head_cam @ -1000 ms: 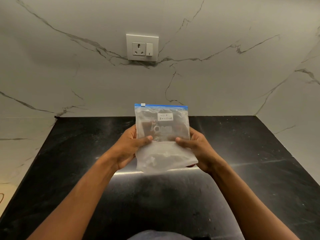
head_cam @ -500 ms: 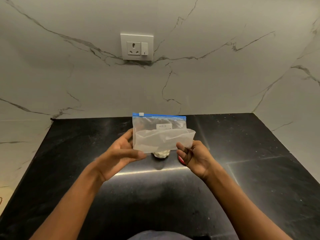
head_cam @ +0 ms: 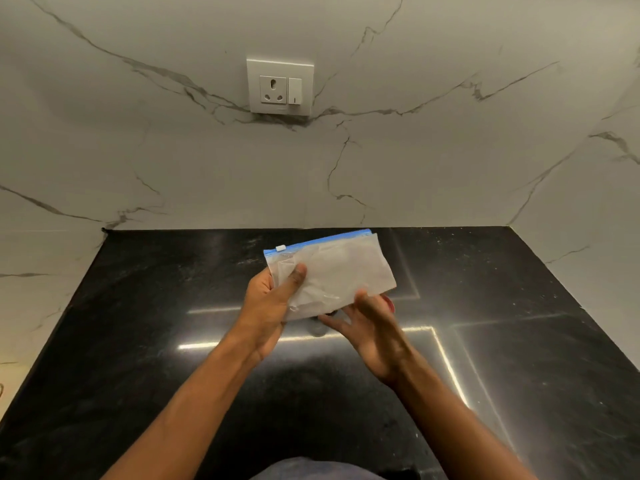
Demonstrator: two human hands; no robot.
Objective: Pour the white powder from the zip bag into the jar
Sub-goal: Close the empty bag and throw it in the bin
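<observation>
Holding the zip bag (head_cam: 341, 275) above the black tabletop (head_cam: 145, 327), your left hand (head_cam: 268, 303) has its grip clamped on the bag's left end, thumb pressed across the near face and fingers behind it. The bag is folded over on itself: a cloudy, frosted-looking flap lies across the front, creased and slightly wrinkled, and its blue zip strip runs along the top edge, tilted up toward the right. A small white slider (head_cam: 281, 248) sits at the left end of that strip. You cannot tell from here whether any powder remains inside; the plastic looks flat and hazy white.

Your right hand (head_cam: 372, 325) is just beneath the bag's lower right edge, fingers spread apart and palm turned up, its fingertips touching or nearly touching the plastic; its grip is loose and apart, closed on nothing.

Below the bag, between your hands, only a dark sliver of the jar (head_cam: 317, 325) shows, most of it hidden by the plastic. A red object (head_cam: 388, 303), largely covered by your right hand, peeks out just beside it.

Counted: one bag, one slider, one partly hidden jar, one red object, two hands. One wall socket (head_cam: 280, 86) is set in the marble wall behind.
</observation>
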